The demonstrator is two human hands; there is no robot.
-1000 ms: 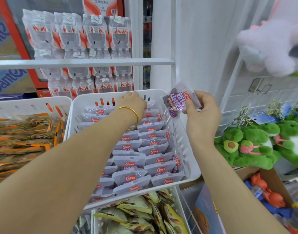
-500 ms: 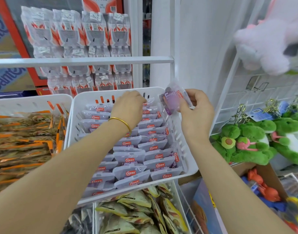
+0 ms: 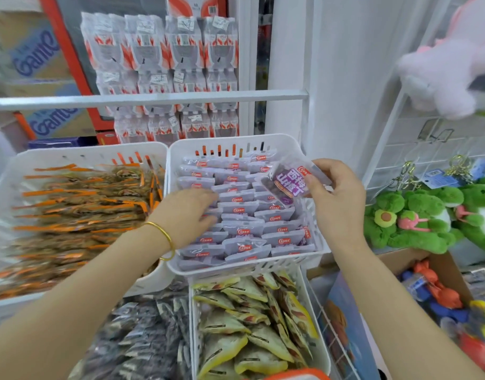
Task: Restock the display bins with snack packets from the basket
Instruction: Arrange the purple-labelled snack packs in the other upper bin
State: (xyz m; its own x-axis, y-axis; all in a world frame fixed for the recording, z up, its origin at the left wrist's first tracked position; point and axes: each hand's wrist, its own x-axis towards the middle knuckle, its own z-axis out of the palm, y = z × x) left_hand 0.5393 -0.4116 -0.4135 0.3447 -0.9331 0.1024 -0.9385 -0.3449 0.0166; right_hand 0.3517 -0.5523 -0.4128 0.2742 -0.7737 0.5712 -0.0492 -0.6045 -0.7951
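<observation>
Nearest, at the bottom edge, a white bin [image 3: 314,311] holds yellow triangular snack packets [image 3: 249,325]. Left of it lies a heap of dark packets [image 3: 142,338].

Beyond these stands the white display bin [image 3: 236,270], packed with upright rows of pale purple snack packets [image 3: 244,237]. The left hand [image 3: 189,215], with a gold bangle [image 3: 161,234] at the wrist, rests on the rows in the bin's left half. Its fingers are lightly bent among the packets, and I cannot tell whether they grasp one.

The right hand [image 3: 337,204] is over the bin's right side. It pinches a single purple packet [image 3: 289,182] between thumb and fingertips, tilted above the far right rows.

Left of this bin, touching it, another white bin [image 3: 85,152] is filled with orange-striped packets [image 3: 79,209]. To the right sit green plush toys [image 3: 417,220], with a cardboard box [image 3: 452,270] of small toys nearer.

Farther back, a white shelf rail [image 3: 148,98] crosses in front of stacked packs of bottled water [image 3: 167,45]. A pink plush toy [image 3: 450,78] hangs at the far right.
</observation>
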